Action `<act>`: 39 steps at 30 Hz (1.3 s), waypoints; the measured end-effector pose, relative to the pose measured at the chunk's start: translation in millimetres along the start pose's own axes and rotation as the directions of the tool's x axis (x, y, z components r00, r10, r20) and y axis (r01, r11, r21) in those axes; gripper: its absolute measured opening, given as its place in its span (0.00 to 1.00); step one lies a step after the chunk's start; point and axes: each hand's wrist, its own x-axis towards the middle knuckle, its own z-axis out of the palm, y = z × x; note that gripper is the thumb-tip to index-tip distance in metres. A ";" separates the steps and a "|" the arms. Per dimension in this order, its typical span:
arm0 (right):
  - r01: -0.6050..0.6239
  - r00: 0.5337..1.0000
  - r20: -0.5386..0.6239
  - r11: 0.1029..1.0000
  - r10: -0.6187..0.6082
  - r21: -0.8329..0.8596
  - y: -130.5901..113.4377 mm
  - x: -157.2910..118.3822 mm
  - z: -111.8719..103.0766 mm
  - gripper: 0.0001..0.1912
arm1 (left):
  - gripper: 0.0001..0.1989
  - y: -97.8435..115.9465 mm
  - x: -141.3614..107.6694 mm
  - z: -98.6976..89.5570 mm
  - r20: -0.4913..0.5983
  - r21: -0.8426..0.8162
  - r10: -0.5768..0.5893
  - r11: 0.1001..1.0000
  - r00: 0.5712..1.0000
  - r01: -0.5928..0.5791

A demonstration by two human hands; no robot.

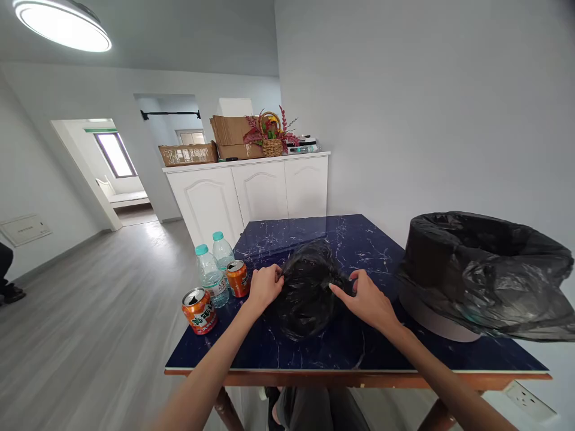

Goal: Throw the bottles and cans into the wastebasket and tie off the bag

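A bunched black plastic bag (308, 299) lies in the middle of the dark blue marbled table (359, 239). At its left side, my left hand (266, 287) is closed, pinching the edge of the plastic between thumb and fingers. My right hand (371, 299) grips the opposite side, its thumb lying on the plastic and its index finger curled towards it. What the bag contains, if anything, is hidden. Left of my left hand stand an orange drink can (238, 278), a second orange can (200, 311), a clear water bottle (212, 278) and another bottle (222, 248) behind it.
On the table's right stands a bin (435, 320) lined with a black bag (507, 287) that drapes over its rim. Beyond the table, a white cabinet (263, 191) holds cardboard boxes (233, 134) and a flower basket (272, 146). A grey wall borders the right side. Someone's foot (13, 293) shows far left.
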 end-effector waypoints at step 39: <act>0.424 0.883 0.134 0.888 -0.449 0.178 1.2 -80.7 -74.0 0.29 | 0.22 82.0 -125.1 -89.7 0.223 -0.065 0.372 0.928 0.901 -0.367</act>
